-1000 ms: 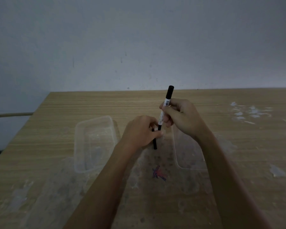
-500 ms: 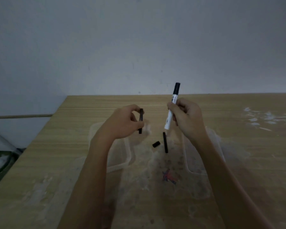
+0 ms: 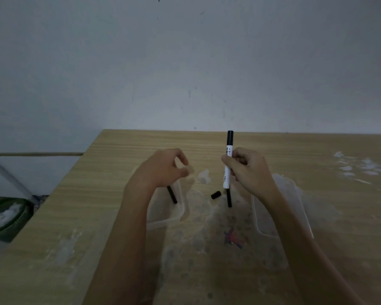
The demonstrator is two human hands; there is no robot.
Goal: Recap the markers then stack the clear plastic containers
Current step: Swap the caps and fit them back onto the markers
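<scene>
Head view. My right hand is raised above the worktop, its grip closed around a marker with a white barrel and a black upper end. The marker stands nearly upright; thumb and fingers wrap its middle, and both ends show clear of the hand.

My left hand is raised at about the same height, well apart from the right. Its thumb and forefinger are curled toward each other with a small gap between the tips, and I see nothing held between them. A thin black stick shows just below this hand, slanting over the left container; I cannot tell whether the hand touches it.

Between the hands, on the worktop, lies a short black cap. Just to its right a second thin black stick appears below the marker's lower end; I cannot tell whether it joins the marker or lies on the worktop.

Two clear plastic containers sit apart, unstacked: the left one under my left forearm, the right container partly hidden by my right forearm. A red and blue scribble marks the worktop between them. The worktop carries pale smears. A green object sits on the floor at far left.
</scene>
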